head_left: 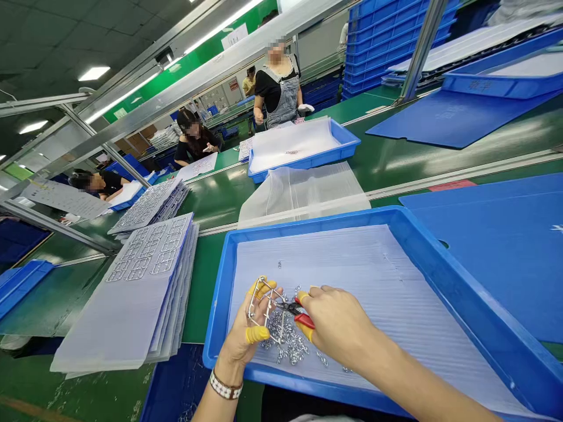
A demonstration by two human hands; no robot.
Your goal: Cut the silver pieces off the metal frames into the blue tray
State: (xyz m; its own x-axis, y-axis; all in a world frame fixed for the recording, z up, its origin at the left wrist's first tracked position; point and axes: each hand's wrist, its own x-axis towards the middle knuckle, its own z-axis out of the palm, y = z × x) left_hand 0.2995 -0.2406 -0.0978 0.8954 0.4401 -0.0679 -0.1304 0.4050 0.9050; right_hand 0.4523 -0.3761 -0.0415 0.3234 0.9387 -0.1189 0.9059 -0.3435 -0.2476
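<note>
My left hand (246, 325), with yellow finger covers and a patterned wristband, grips a silvery sprue frame (267, 310) over the tray. From the right, my right hand (334, 319) closes round red-handled side cutters (304, 319). Their dark jaws reach into the sprue frame; whether they touch a part I cannot tell. Below both hands lies a heap of small shiny metallic-looking parts (292, 346) on the white sheet (347, 264) lining the blue tray (334, 220). One loose part (280, 264) sits apart, farther up the sheet.
A stack of sheets (118, 328) carrying more sprue frames (152, 249) stands left of the tray. Blue board (497, 234) lies to the right. Across the green bench, a person (281, 88) stands behind another lined tray (303, 161); other people sit farther left.
</note>
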